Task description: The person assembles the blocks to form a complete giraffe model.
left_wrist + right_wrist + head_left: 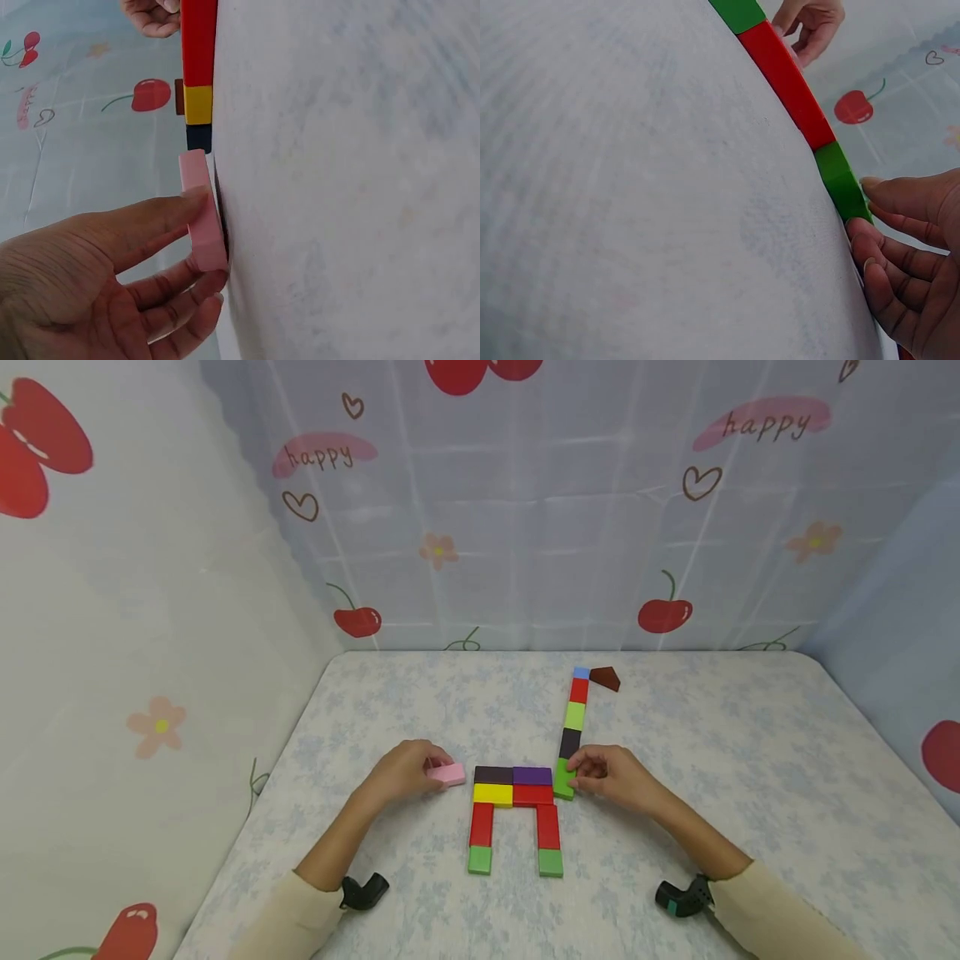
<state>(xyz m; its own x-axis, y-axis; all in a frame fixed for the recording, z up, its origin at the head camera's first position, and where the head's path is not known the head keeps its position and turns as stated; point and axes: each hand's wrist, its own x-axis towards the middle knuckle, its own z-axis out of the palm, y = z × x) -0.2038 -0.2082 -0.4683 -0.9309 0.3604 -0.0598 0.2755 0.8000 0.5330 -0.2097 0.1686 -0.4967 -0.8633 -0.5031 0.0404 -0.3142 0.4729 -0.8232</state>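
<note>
My left hand (405,770) pinches a pink block (447,774) between thumb and fingers, just left of the laid-out blocks. In the left wrist view the pink block (196,169) is tilted, close over the table. With thumb and fingertips my right hand (617,778) grips a green block (562,781) at the bottom of a slanting column. Between the hands lie a black block (493,774) and a purple block (532,776) above a yellow block (492,794) and a red block (533,795). Two red legs (482,824) extend below, each ending in a green block (480,860).
Up from the right hand, the column continues with a black block (570,743), a light green block (574,716), a red block (579,691) and a small blue block (581,672). A brown angular piece (606,677) lies at its top right. A patterned cloth covers the table (660,718).
</note>
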